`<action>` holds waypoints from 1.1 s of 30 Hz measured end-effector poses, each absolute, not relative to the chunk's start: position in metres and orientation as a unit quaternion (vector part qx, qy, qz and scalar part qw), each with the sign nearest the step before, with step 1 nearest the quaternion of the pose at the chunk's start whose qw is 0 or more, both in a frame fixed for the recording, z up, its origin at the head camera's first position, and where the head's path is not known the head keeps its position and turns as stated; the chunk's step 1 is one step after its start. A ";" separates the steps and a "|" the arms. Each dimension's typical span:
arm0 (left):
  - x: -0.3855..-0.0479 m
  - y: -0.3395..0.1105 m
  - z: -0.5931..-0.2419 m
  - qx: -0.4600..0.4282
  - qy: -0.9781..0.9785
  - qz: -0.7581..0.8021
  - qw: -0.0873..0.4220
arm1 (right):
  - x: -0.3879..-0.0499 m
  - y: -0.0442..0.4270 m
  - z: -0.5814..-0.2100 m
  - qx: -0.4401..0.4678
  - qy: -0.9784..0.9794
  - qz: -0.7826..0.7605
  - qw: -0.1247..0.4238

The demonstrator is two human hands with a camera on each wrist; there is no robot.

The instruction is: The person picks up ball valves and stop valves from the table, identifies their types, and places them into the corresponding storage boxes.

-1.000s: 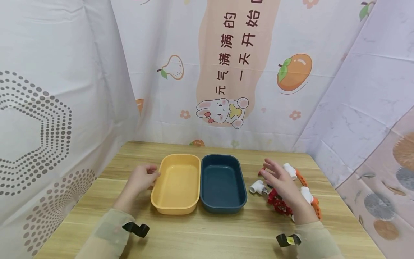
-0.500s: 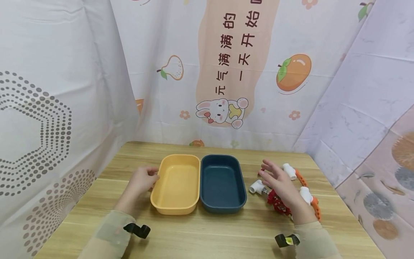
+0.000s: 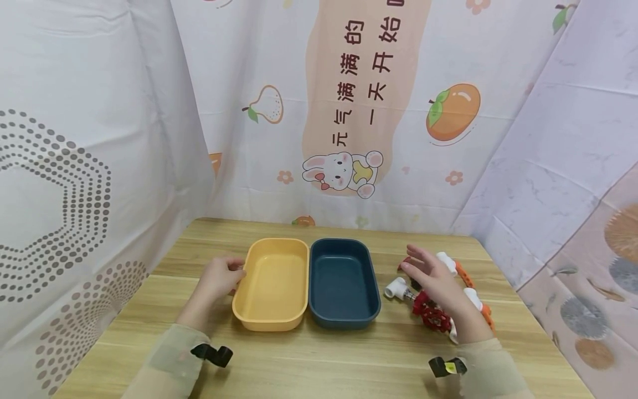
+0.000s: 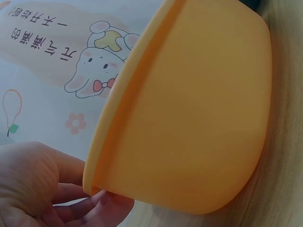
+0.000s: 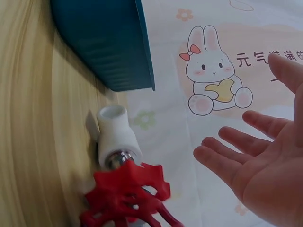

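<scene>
At the yellow tray's left side is my left hand, its fingers loosely bent against or close to the rim. In the left wrist view, parts of its fingers are hidden behind the yellow tray. My right hand hovers with spread fingers and holds nothing. Under and beside it lie a white pipe tee joined by a metal piece to a red, spoked wheel-like part. Two white fittings with orange, holed strips lie farther right, partly covered by the right hand and forearm.
A dark blue tray stands against the yellow one in the middle of the wooden table. A small red piece shows by the right fingertips. Printed curtains hang behind and on both sides.
The right hand and forearm shift very slightly, uncovering a little more of the red part. The left hand and both trays stay practically still.
</scene>
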State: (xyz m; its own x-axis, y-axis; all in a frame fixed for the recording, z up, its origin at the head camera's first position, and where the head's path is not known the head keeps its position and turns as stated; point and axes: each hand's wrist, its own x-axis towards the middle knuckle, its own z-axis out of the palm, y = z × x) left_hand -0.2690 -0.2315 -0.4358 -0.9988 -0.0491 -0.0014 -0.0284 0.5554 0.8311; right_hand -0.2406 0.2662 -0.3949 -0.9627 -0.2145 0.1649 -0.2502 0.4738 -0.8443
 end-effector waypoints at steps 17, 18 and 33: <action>-0.266 -0.232 -0.435 0.023 -0.878 -0.478 -0.001 | -0.250 0.289 -0.400 0.164 -0.942 0.287 0.060; -0.266 -0.232 -0.435 0.024 -0.878 -0.478 -0.001 | -0.250 0.289 -0.401 0.163 -0.944 0.282 0.056; -0.266 -0.232 -0.435 0.025 -0.876 -0.481 -0.008 | -0.254 0.291 -0.421 0.177 -0.959 0.220 0.012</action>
